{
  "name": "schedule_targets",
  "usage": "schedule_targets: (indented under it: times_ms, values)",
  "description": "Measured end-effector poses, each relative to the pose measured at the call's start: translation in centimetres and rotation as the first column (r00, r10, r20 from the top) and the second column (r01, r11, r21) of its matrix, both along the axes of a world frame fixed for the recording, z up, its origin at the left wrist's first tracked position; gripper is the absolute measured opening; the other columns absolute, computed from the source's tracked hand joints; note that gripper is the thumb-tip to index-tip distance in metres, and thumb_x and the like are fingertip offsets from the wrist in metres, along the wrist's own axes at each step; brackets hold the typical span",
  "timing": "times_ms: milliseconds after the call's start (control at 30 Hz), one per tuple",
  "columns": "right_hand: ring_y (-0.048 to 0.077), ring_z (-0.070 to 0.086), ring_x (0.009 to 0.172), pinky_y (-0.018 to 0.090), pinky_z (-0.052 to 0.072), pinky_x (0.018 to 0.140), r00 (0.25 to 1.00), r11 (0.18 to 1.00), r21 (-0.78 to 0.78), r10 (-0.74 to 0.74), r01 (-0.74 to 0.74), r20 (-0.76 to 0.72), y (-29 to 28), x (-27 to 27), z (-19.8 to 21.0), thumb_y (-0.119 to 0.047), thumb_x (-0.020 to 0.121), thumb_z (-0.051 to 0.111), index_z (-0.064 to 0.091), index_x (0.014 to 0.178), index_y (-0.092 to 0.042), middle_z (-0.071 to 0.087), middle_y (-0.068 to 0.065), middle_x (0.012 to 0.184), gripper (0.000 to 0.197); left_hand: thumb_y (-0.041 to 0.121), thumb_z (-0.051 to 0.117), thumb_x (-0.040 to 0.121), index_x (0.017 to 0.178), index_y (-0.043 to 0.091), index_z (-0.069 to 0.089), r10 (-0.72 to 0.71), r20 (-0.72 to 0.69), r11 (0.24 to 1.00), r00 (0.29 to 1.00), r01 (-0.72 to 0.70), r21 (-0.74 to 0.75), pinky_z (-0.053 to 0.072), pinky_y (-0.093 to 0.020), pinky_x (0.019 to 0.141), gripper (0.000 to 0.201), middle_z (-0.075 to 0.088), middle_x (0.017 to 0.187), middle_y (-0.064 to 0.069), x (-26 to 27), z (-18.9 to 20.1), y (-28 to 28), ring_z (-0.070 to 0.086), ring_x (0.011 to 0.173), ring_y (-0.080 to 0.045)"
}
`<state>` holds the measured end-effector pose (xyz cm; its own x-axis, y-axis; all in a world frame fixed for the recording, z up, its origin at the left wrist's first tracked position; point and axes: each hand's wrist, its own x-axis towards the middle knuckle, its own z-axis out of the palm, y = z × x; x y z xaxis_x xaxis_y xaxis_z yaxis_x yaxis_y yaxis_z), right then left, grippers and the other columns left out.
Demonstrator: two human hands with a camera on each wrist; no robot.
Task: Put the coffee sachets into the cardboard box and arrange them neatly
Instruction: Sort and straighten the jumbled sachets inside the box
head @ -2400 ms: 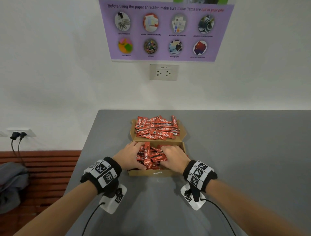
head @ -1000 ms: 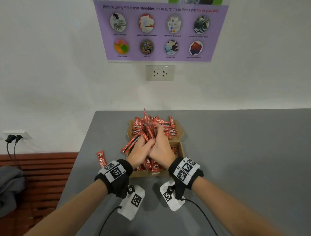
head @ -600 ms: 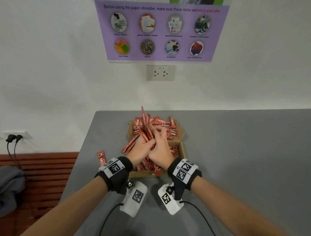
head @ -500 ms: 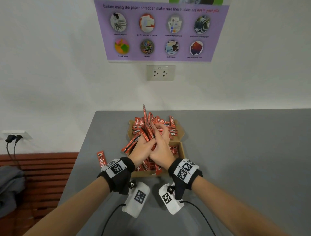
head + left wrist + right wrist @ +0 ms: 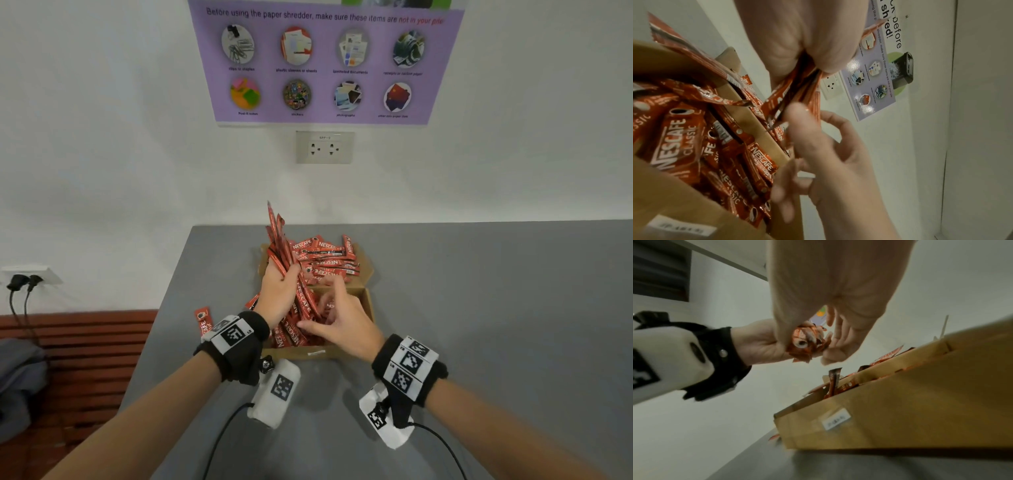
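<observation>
Head view: the left hand (image 5: 279, 294) grips a bundle of coffee sachets (image 5: 287, 260) raised above the open cardboard box (image 5: 368, 301), the bundle fanning upward and away from the person. The right hand (image 5: 342, 325) hovers over the near half of the box with fingers (image 5: 337, 286) loosely spread and holding nothing; the thumb lies against the lower ends of the gripped bundle. More sachets fill the near compartment of the box, and a loose pile (image 5: 329, 257) lies on the far flap. The box stands on the grey desk (image 5: 479, 308). A single sachet (image 5: 202, 322) lies on the desk to the left of the box, apart from it. On the wall behind hang a purple poster (image 5: 325, 61) and a socket plate (image 5: 324, 147)

Left wrist view: the left hand (image 5: 807, 40) closes thumb and fingers round the middle of the bundle (image 5: 797, 91). The right hand (image 5: 828, 162) is just below, fingers relaxed and apart. Sachets (image 5: 680, 139) lie crossed in disorder inside the box (image 5: 684, 211)

Right wrist view: the right hand (image 5: 838, 296) is open, fingers extended toward the bundle end (image 5: 807, 342) clasped in the left hand (image 5: 760, 344). The near wall of the box (image 5: 900, 418) carries a small white label (image 5: 835, 418)
</observation>
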<state>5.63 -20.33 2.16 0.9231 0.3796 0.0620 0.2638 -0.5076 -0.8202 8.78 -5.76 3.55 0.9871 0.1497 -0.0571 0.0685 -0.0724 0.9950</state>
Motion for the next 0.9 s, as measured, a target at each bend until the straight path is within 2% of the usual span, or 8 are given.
schedule_targets:
  times_ms: [100,200,300,433,567,700,800,900]
  values:
    - [0.005,0.054,0.043,0.019,0.047,0.044,0.999,0.993,0.112,-0.035,0.039,-0.041,0.9,-0.3,0.2,-0.023,0.079,0.073,0.045,0.092,-0.013,0.057,0.004,0.066,0.032,0.017,0.047,0.092,0.11,0.008,0.055,0.061,0.018,0.998,0.998,-0.061,0.005,0.046,-0.051,0.096,0.021,0.068,0.099,-0.011,0.1,0.0,-0.2,0.065,0.097,-0.027]
    - [0.005,0.054,0.041,0.026,0.053,0.047,0.997,0.991,0.115,-0.065,0.069,-0.034,1.5,-0.3,0.4,-0.019,0.079,0.073,0.052,0.088,-0.004,0.058,0.006,0.064,0.027,0.013,0.05,0.091,0.111,0.004,0.054,0.126,0.052,0.992,0.991,-0.128,0.019,0.047,-0.049,0.095,0.022,0.067,0.097,-0.01,-0.2,0.1,-0.5,0.064,0.096,-0.027]
    - [0.008,0.056,0.049,0.029,0.053,0.054,0.995,0.998,0.03,-0.058,0.055,0.086,1.8,0.0,0.3,-0.025,0.08,0.072,0.053,0.082,-0.008,0.059,0.0,0.062,0.025,0.016,0.058,0.089,0.114,0.001,0.053,0.118,0.098,0.992,0.988,-0.121,0.026,0.049,-0.043,0.095,0.029,0.066,0.097,-0.01,-0.5,0.1,-0.7,0.063,0.096,-0.025]
    - [0.011,0.06,0.081,0.029,0.051,0.074,0.984,0.986,-0.138,0.114,-0.095,0.139,1.7,0.6,1.2,-0.042,0.075,0.073,0.054,0.098,-0.017,0.065,-0.001,0.092,0.038,0.016,0.063,0.087,0.11,0.002,0.055,0.118,0.127,0.993,0.985,-0.12,0.004,0.05,-0.029,0.087,0.028,0.062,0.085,0.007,-0.7,0.1,-0.9,0.061,0.083,-0.01]
    - [0.011,0.049,0.065,0.031,0.044,0.063,0.985,0.983,-0.071,0.17,-0.169,0.009,-0.2,2.1,4.1,-0.051,0.077,0.065,0.042,0.079,-0.028,0.054,-0.006,0.074,0.033,0.013,0.062,0.088,0.097,0.008,0.057,0.008,0.113,0.999,0.994,-0.012,0.034,0.05,-0.032,0.079,0.011,0.062,0.075,0.005,-0.3,-0.2,0.2,0.061,0.071,-0.01]
    - [0.017,0.059,0.086,0.037,0.05,0.083,0.981,0.981,0.074,-0.186,0.182,0.051,-0.8,5.7,5.1,-0.054,0.091,0.039,0.04,0.116,-0.017,0.063,0.007,0.102,0.045,0.013,0.057,0.091,0.088,0.009,0.053,-0.286,0.077,0.955,0.955,0.278,0.108,0.049,-0.027,0.068,0.007,0.055,0.061,0.0,-1.0,0.1,0.2,0.054,0.057,-0.011]
    - [0.029,0.047,0.125,0.05,0.032,0.108,0.973,0.97,0.121,-0.196,0.211,-0.121,0.7,7.2,4.7,-0.073,0.083,0.029,0.008,0.144,-0.03,0.052,0.014,0.134,0.078,0.016,0.057,0.092,0.084,0.011,0.053,-0.407,0.021,0.905,0.913,0.4,0.144,0.051,-0.027,0.072,0.01,0.055,0.063,-0.001,-1.4,0.7,-0.4,0.055,0.06,-0.011]
    - [0.027,0.054,0.115,0.046,0.039,0.103,0.97,0.91,0.344,-0.188,0.231,-0.154,1.8,7.5,5.4,-0.064,0.088,0.035,0.02,0.142,-0.034,0.055,0.016,0.127,0.064,0.019,0.06,0.09,0.09,0.012,0.053,-0.434,-0.04,0.892,0.9,0.436,0.117,0.051,-0.031,0.077,0.01,0.059,0.064,0.003,-1.3,0.7,-0.2,0.058,0.061,-0.009]
